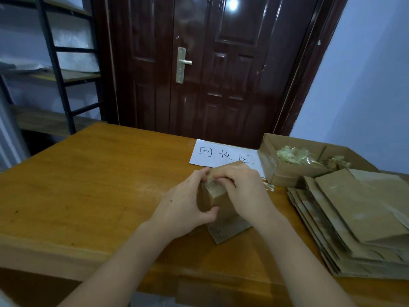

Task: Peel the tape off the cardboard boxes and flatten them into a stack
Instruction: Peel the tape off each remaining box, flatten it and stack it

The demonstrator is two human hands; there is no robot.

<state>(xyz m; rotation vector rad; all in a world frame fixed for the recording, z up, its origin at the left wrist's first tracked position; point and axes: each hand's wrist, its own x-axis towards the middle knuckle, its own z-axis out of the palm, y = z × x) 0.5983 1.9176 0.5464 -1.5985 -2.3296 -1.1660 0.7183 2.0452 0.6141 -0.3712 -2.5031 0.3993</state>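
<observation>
Brown cardboard is being gripped at the middle of the wooden tabletop (93, 173): a small cardboard box (218, 199) is being held upright between both hands, its lower part resting on the tabletop. The box is being clasped by the left hand (188, 202) from the left side, the thumb curled against its near face and the fingers curled over the top edge. The top edge is being pinched by the right hand (245, 189), whose fingers are bent down over it; whether tape is being caught under the fingertips cannot be told. Just beyond the box, a white paper sheet (221, 152) with handwritten characters is lying flat. To the right, a stack of flattened boxes (358, 213) is lying near the tabletop's right edge. Farther back on the right, crumpled tape strips (296, 155) are being kept in an open cardboard tray (287, 173). Beyond the tabletop, a dark wooden door (210, 63) is standing closed, and a black shelf frame (57, 63) is seen at far left.
</observation>
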